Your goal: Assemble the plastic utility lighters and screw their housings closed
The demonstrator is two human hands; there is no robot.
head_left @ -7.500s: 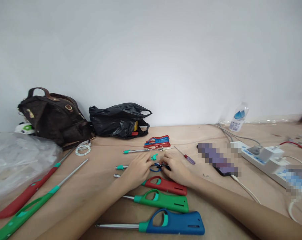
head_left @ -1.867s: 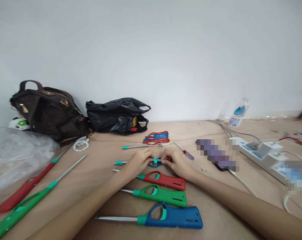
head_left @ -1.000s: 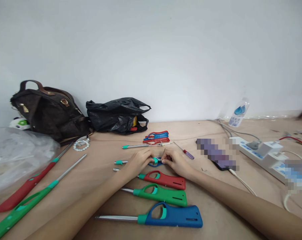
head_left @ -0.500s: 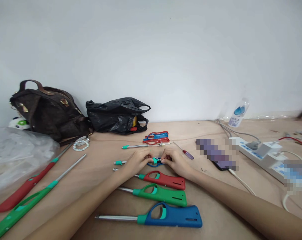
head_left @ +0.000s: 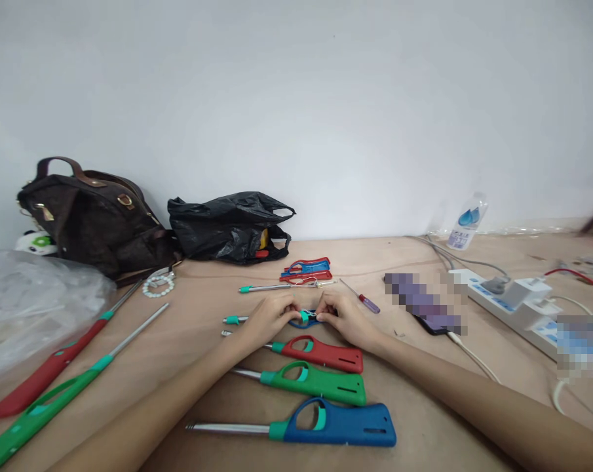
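Note:
Both my hands rest on the table, pinched together over a half-open blue lighter (head_left: 303, 320) with a teal trigger and thin wires. My left hand (head_left: 271, 318) grips its left side, fingers curled. My right hand (head_left: 343, 316) pinches its right side. Its metal tube with a teal collar (head_left: 233, 320) sticks out to the left. Just in front of my hands lie a red lighter (head_left: 320, 354), a green lighter (head_left: 316, 383) and a blue lighter (head_left: 325, 429) in a row.
Behind my hands lie red and blue shell halves (head_left: 306, 269), a loose tube (head_left: 271, 287) and a small screwdriver (head_left: 362, 298). A black bag (head_left: 230, 226), brown handbag (head_left: 92, 216), bracelet (head_left: 159, 284) and long lighters (head_left: 50, 387) stand left. A power strip (head_left: 512, 298) and bottle (head_left: 466, 223) are right.
Since the oldest frame my hands have drawn closer together over the small blue lighter and the view has shifted slightly. Over the last second almost nothing moves.

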